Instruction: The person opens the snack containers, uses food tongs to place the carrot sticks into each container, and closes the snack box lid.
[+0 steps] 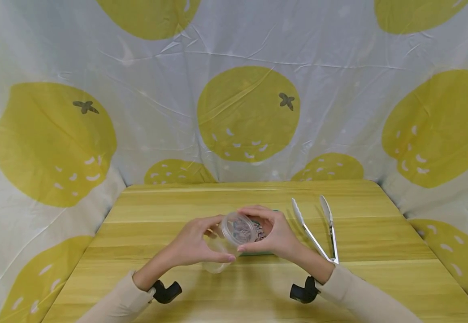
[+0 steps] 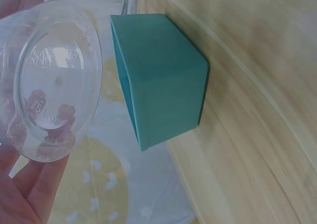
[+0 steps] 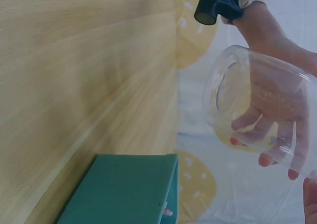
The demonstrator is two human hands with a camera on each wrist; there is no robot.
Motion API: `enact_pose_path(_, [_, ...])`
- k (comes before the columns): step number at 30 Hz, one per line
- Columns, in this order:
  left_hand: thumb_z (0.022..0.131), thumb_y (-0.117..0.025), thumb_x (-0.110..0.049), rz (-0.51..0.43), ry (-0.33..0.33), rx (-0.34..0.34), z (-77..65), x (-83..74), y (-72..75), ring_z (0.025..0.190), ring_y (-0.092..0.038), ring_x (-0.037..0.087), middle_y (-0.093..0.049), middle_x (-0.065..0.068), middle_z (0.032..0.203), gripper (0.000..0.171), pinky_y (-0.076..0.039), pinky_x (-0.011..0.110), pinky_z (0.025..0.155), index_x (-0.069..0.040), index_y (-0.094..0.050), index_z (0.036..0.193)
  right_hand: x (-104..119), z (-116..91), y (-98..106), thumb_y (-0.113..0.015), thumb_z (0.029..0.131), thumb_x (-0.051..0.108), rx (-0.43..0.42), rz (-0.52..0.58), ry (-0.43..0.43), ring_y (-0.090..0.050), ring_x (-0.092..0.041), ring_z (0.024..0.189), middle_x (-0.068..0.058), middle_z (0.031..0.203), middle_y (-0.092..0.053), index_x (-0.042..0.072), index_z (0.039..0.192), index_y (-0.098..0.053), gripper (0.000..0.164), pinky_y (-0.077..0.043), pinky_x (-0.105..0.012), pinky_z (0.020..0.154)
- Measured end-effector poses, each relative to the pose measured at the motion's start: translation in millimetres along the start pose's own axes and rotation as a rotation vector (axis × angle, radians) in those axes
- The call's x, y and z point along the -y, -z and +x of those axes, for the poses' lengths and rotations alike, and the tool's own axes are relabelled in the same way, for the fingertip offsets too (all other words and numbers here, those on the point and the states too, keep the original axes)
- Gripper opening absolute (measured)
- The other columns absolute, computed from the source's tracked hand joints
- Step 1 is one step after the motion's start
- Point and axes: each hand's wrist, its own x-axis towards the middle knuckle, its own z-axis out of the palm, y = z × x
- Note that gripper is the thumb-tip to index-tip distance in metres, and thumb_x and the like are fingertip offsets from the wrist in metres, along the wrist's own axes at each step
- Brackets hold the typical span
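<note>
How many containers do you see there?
2: a clear jar, tilted, held by the left hand and right hand above the table, and a green box on the table. Hands could hide a small one.

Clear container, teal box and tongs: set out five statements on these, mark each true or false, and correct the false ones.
1. The teal box rests on the table. True.
2. The teal box is empty. False: small pieces lie inside.
3. The clear container is tilted. True.
4. The clear container stands on the table. False: the left hand and right hand hold it above.
5. In the head view, the tongs lie right of the teal box. True.
</note>
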Motion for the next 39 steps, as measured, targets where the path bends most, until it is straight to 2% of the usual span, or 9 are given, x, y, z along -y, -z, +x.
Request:
enact_pose_path(4, [0.070, -0.088, -0.050, -0.019, -0.009, 0.002, 0.7, 1.4, -1.0, 0.090, -0.067, 0.014, -0.071, -0.004, 0.109, 0.076, -0.056, 0.029, 0.078, -0.017, -0.062, 0.134, -0.1, 0.0, -0.1, -0.090, 0.064, -0.009, 0.004, 0.023, 0.002, -0.055, -0.041, 0.116, -0.022, 0.127, -0.059, -0.008, 0.129, -0.061, 0.070, -0.045, -0.042, 0.102])
enact_pose_path(9, [0.069, -0.089, -0.049, -0.038, -0.016, -0.006, 0.4, 2.4, -2.8, 0.090, -0.066, 0.009, -0.071, -0.003, 0.110, 0.077, -0.056, 0.028, 0.079, -0.017, -0.063, 0.133, 0.8, 1.1, 0.1, -0.090, 0.062, -0.011, 0.014, 0.048, 0.008, -0.057, -0.030, 0.118, -0.024, 0.127, -0.059, -0.009, 0.128, -0.061, 0.072, -0.045, -0.036, 0.103])
enact_pose_path(15, [0.067, -0.090, -0.050, -0.050, -0.025, 0.003, -0.5, -0.3, -3.2, 0.089, -0.065, 0.005, -0.069, -0.014, 0.107, 0.077, -0.056, 0.027, 0.079, -0.020, -0.063, 0.133, 1.8, 2.2, 0.8, -0.090, 0.058, -0.014, 0.034, 0.051, 0.038, -0.057, -0.027, 0.116, -0.026, 0.124, -0.059, -0.012, 0.125, -0.061, 0.073, -0.046, -0.034, 0.102])
enact_pose_path(19, [0.069, -0.090, -0.049, -0.062, -0.041, 0.029, -0.1, -0.6, -2.0, 0.089, -0.065, 0.005, -0.068, -0.017, 0.106, 0.074, -0.056, 0.027, 0.079, -0.020, -0.064, 0.131, 1.9, 2.5, 1.5, -0.090, 0.057, -0.015, 0.047, 0.049, 0.055, -0.058, -0.027, 0.115, -0.026, 0.122, -0.059, -0.012, 0.124, -0.061, 0.073, -0.046, -0.033, 0.101])
enact_pose_path(25, [0.071, -0.088, -0.048, -0.093, -0.062, 0.089, 2.1, -1.7, -0.6, 0.089, -0.065, 0.008, -0.070, -0.015, 0.103, 0.060, -0.056, 0.029, 0.077, -0.026, -0.067, 0.123, -0.5, 3.0, 3.5, -0.090, 0.057, -0.015, 0.083, 0.052, 0.082, -0.058, -0.028, 0.113, -0.026, 0.121, -0.060, -0.012, 0.123, -0.061, 0.073, -0.047, -0.034, 0.100])
enact_pose_path(33, [0.072, -0.089, -0.040, -0.166, -0.094, 0.152, 2.7, 1.8, -1.8, 0.086, -0.065, 0.008, -0.070, -0.016, 0.102, 0.051, -0.056, 0.031, 0.072, -0.024, -0.069, 0.116, -6.5, 4.1, 5.8, -0.089, 0.059, -0.016, 0.152, 0.131, 0.078, -0.057, -0.029, 0.114, -0.030, 0.122, -0.057, -0.014, 0.125, -0.059, 0.073, -0.047, -0.035, 0.101])
enact_pose_path(39, [0.073, -0.090, -0.031, -0.222, -0.105, 0.141, 5.0, 5.8, 1.7, 0.084, -0.066, 0.011, -0.070, -0.011, 0.097, 0.046, -0.057, 0.032, 0.072, -0.018, -0.069, 0.112, -5.5, 6.8, 3.7, -0.086, 0.065, -0.016, 0.153, 0.118, 0.095, -0.054, -0.030, 0.116, -0.030, 0.125, -0.054, -0.015, 0.129, -0.055, 0.072, -0.048, -0.034, 0.099])
